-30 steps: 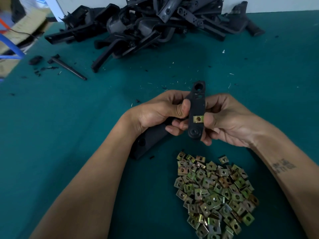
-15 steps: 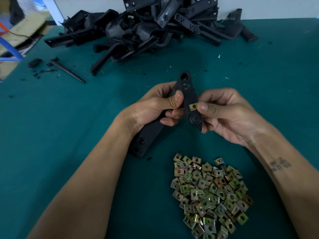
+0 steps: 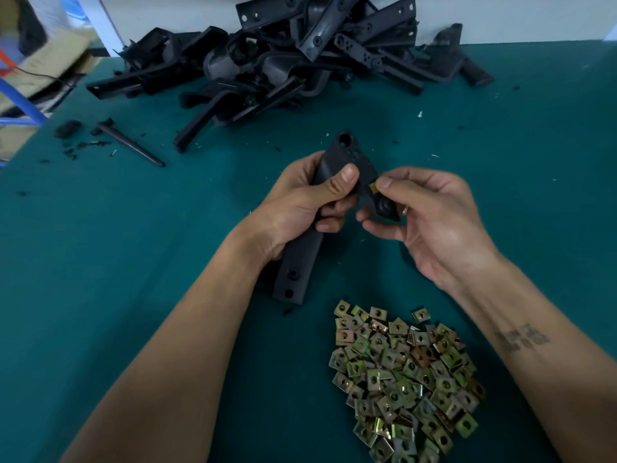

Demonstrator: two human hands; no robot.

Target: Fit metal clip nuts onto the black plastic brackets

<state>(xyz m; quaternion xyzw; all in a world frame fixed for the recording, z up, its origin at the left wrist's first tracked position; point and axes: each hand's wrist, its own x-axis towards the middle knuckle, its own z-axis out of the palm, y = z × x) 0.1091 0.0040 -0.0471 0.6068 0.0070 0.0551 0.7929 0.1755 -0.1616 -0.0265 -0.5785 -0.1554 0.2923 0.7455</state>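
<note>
My left hand [image 3: 302, 202] grips a long black plastic bracket [image 3: 297, 262] around its middle, thumb across the front. The bracket's holed upper end points away from me and its lower end hangs near the table. A brass-coloured clip nut [image 3: 373, 187] sits on the bracket's right edge. My right hand [image 3: 430, 222] pinches the bracket's end at the nut, with the thumb tip against the nut and fingers underneath. A heap of several loose clip nuts [image 3: 400, 379] lies on the green table in front of me.
A big pile of black plastic brackets [image 3: 283, 61] fills the back of the green table [image 3: 133, 248]. A thin black rod [image 3: 130, 143] and small black fragments lie at the left. Cardboard [image 3: 50, 65] and a blue frame sit past the left edge.
The bracket has tilted, its top end swinging left and its lower end right. My right thumb slid up onto the clip nut, which now shows mostly edge-on.
</note>
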